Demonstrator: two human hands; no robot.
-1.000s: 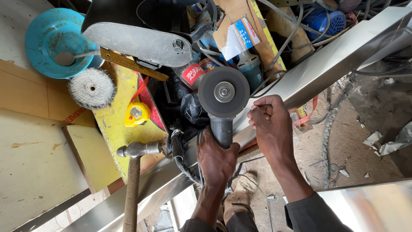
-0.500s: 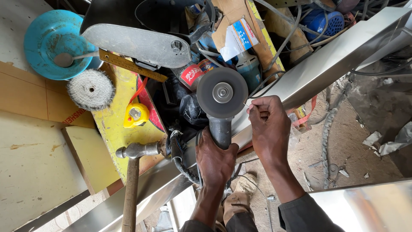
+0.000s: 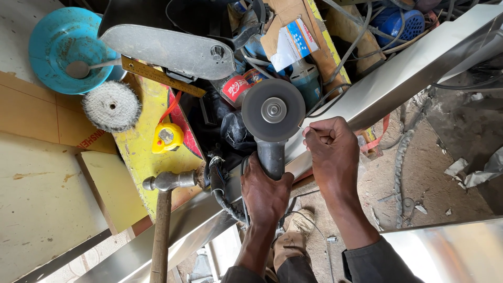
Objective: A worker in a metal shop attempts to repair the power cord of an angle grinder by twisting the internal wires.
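the left hand (image 3: 265, 189) is wrapped tight around the dark body of the angle grinder (image 3: 273, 131), all fingers closed on it, with the round grey disc (image 3: 273, 110) facing up just beyond the knuckles. the right hand (image 3: 331, 152) sits just beside the disc on its right, fingers curled in and pinched together at the tips close to the disc's edge; it rests on the long shiny metal channel (image 3: 414, 71), and whether anything thin is held between the fingertips i cannot tell. the channel runs on a slant from the lower left to the upper right corner of the view, passing under both hands, so the grinder lies right across it between them. above the grinder, among tangled cables, a small white and blue card package (image 3: 294, 43) leans on a brown cardboard piece, and a red can with white lettering (image 3: 238, 86) lies just left of the disc. a yellow board (image 3: 141, 157) left of the hands carries a yellow tape measure (image 3: 167, 137) near its middle and a wooden-handled hammer (image 3: 163, 209) at its lower edge. a round wire brush wheel (image 3: 111, 106) lies at its upper left edge, with a blue bowl (image 3: 65, 50) beyond it and a grey metal guard (image 3: 173, 50) above.
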